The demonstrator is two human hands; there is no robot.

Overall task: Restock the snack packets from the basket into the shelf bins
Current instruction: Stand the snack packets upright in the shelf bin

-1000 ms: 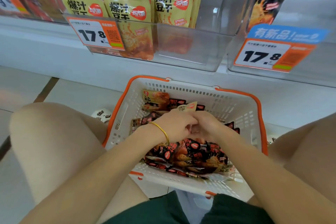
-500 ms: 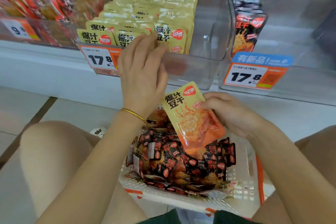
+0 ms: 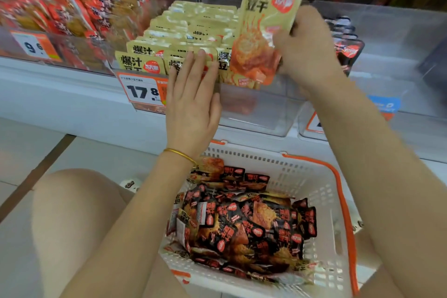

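One yellow packet (image 3: 263,31) | your right hand (image 3: 307,48) pinches its side edge | your left hand (image 3: 193,94) lies flat against stocked packets (image 3: 142,60) in the clear bin (image 3: 256,116) | likely light, limp, slick: hold the sealed edge

Upright and leaning slightly, a yellow foil snack packet (image 3: 263,31) with red print, gripped at its right edge by the right hand (image 3: 307,48) over the front right of a clear plastic shelf bin (image 3: 261,113). In that bin, rows of matching yellow packets (image 3: 193,22) standing upright, front row touched by the straight fingers (image 3: 194,68) of the left hand (image 3: 193,104). Below, a white slotted plastic basket with orange rim (image 3: 321,191), heaped with loose black-and-red snack packets (image 3: 254,225).
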